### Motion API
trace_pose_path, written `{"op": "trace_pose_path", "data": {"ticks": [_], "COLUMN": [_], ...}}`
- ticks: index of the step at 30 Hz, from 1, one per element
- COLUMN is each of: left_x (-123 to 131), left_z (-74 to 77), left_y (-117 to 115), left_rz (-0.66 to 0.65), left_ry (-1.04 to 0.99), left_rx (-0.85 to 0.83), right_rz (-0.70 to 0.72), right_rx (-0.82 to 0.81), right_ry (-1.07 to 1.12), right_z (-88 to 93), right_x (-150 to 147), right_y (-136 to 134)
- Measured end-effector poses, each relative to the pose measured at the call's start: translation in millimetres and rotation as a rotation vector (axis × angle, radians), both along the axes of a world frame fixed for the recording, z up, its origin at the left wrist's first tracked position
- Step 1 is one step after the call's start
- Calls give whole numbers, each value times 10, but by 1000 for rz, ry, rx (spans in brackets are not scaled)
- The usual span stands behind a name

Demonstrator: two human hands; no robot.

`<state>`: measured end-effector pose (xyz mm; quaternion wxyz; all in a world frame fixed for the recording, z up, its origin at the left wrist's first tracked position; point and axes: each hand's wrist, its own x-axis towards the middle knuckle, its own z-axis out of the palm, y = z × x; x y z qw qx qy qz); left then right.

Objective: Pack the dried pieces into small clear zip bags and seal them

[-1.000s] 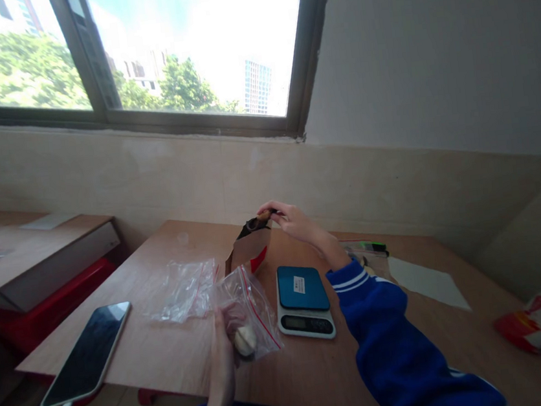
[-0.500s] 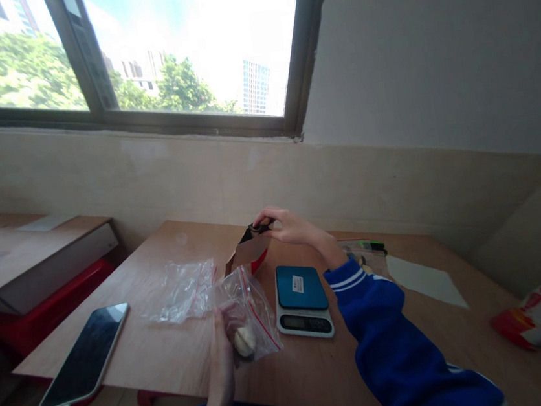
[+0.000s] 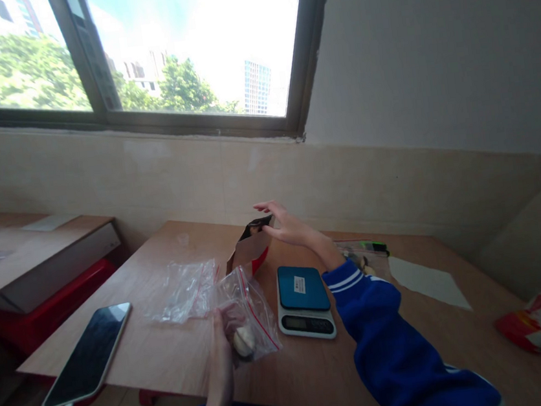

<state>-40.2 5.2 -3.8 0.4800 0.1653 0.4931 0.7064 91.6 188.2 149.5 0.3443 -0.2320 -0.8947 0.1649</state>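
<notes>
Your left hand point(image 3: 225, 345) grips a clear zip bag point(image 3: 246, 310) holding a pale lump at the near worktop point(image 3: 170, 351) edge. Your right hand point(image 3: 285, 226), fingers loosely spread, touches the open mouth of the brown pouch point(image 3: 250, 249) farther back, left of the scale point(image 3: 305, 300). You seem mid-transfer; next, the fingers need to pinch something inside that pouch.

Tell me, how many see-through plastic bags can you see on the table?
2. One clear bag is held up in the left hand, with something pale inside. The other clear bag lies flat beside it; more could be stacked in it.
</notes>
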Motion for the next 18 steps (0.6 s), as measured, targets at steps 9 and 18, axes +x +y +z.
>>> {"op": "trace_pose_path", "data": {"ticks": [9, 18], "left_x": [4, -1], "left_z": [19, 7], "left_y": [-13, -9], "left_rz": [-15, 14], "left_ry": [10, 27], "left_rx": [-10, 26], "right_rz": [-45, -68], "right_rx": [93, 65], "right_ry": [52, 179], "right_z": [-42, 0], "right_x": [39, 54], "right_y": [26, -200]}}
